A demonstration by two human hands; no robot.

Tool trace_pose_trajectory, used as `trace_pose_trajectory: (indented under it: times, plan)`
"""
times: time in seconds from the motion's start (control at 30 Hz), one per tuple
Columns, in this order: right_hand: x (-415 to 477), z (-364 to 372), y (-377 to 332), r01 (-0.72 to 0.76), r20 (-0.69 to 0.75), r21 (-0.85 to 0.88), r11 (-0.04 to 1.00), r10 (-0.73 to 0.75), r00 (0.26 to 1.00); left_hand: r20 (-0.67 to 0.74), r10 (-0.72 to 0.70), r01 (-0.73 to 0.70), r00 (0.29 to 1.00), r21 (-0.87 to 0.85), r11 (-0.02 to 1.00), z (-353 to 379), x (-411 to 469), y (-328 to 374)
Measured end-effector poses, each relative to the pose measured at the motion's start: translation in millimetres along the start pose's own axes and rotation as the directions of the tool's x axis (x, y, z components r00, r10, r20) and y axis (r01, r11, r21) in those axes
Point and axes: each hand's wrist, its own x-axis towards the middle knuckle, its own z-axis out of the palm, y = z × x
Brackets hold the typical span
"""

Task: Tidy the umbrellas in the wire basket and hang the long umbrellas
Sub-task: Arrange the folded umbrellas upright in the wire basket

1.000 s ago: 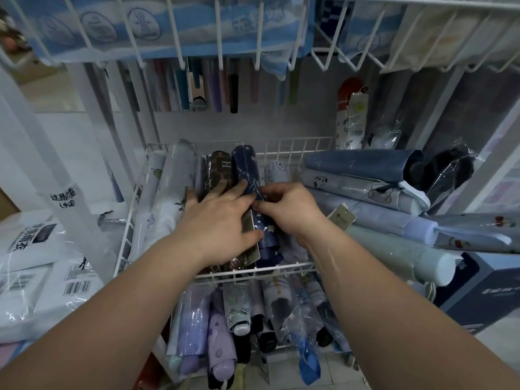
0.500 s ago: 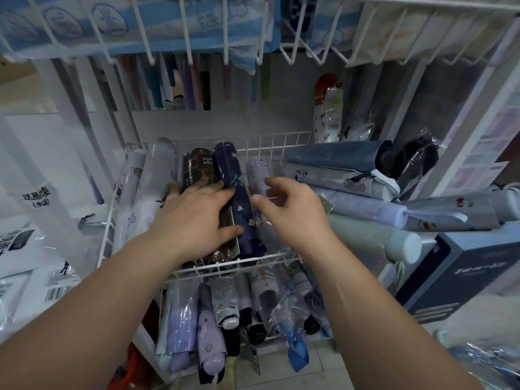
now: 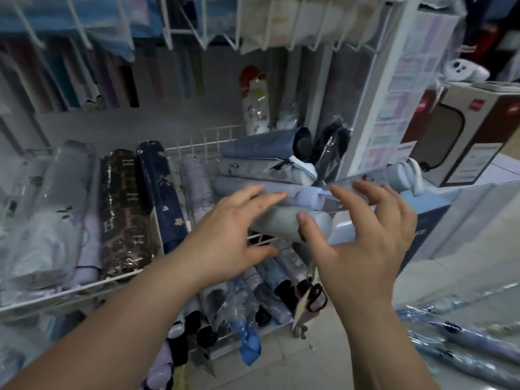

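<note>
A white wire basket [image 3: 70,292] holds folded umbrellas lying side by side: a brown patterned one [image 3: 123,215], a navy one [image 3: 163,192] and pale wrapped ones [image 3: 53,209]. On its right side a pile of folded umbrellas lies crosswise, with a blue one [image 3: 261,146] on top and a pale green one [image 3: 284,223] at the bottom. My left hand [image 3: 225,235] hovers with spread fingers at the pile's left end. My right hand [image 3: 363,237] is spread open over the pile's right end, its thumb near the pale green umbrella. Neither hand holds anything.
A lower wire shelf [image 3: 225,313] carries more wrapped umbrellas. Long umbrellas [image 3: 118,83] hang at the back under an upper wire rack [image 3: 281,29]. A boxed item [image 3: 464,130] stands at the right. More wrapped umbrellas [image 3: 464,342] lie at the bottom right.
Both hands left the brown and navy umbrellas and moved right to the crosswise pile, fingers now spread. The view has swung to the right.
</note>
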Motion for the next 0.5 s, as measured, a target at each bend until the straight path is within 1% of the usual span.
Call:
trace_pose_trajectory:
  times: [0.07, 0.13, 0.2, 0.27, 0.33, 0.4, 0.5]
  plan:
    - [-3, 1, 8, -0.127, 0.042, 0.059, 0.99, 0.125, 0.991, 0.018, -0.026, 0.026, 1.0, 0.018, 1.0, 9, 6, 4]
    - [-8, 5, 13, -0.209, 0.103, 0.148, 0.967, 0.195, 0.975, -0.002, -0.038, 0.038, 0.999, 0.029, 0.999, 17, 11, 8]
    - [-14, 10, 16, -0.21, 0.121, 0.218, 0.953, 0.187, 0.975, -0.031, -0.059, 0.06, 0.998, 0.037, 0.998, 23, 17, 11]
    - [-18, 15, 15, -0.204, 0.093, 0.267, 0.942, 0.186, 0.978, -0.05, -0.073, 0.076, 0.996, 0.05, 0.996, 25, 25, 13]
    - [-19, 17, 13, -0.23, 0.055, 0.304, 0.925, 0.224, 0.973, -0.083, -0.044, 0.052, 0.996, 0.095, 0.994, 25, 33, 12]
    - [-19, 19, 12, -0.265, 0.047, 0.318, 0.91, 0.264, 0.963, -0.125, -0.007, 0.023, 0.992, 0.128, 0.991, 23, 37, 9]
    - [-23, 22, 13, -0.28, 0.05, 0.358, 0.891, 0.281, 0.958, -0.159, 0.039, -0.021, 0.987, 0.116, 0.993, 21, 40, 5]
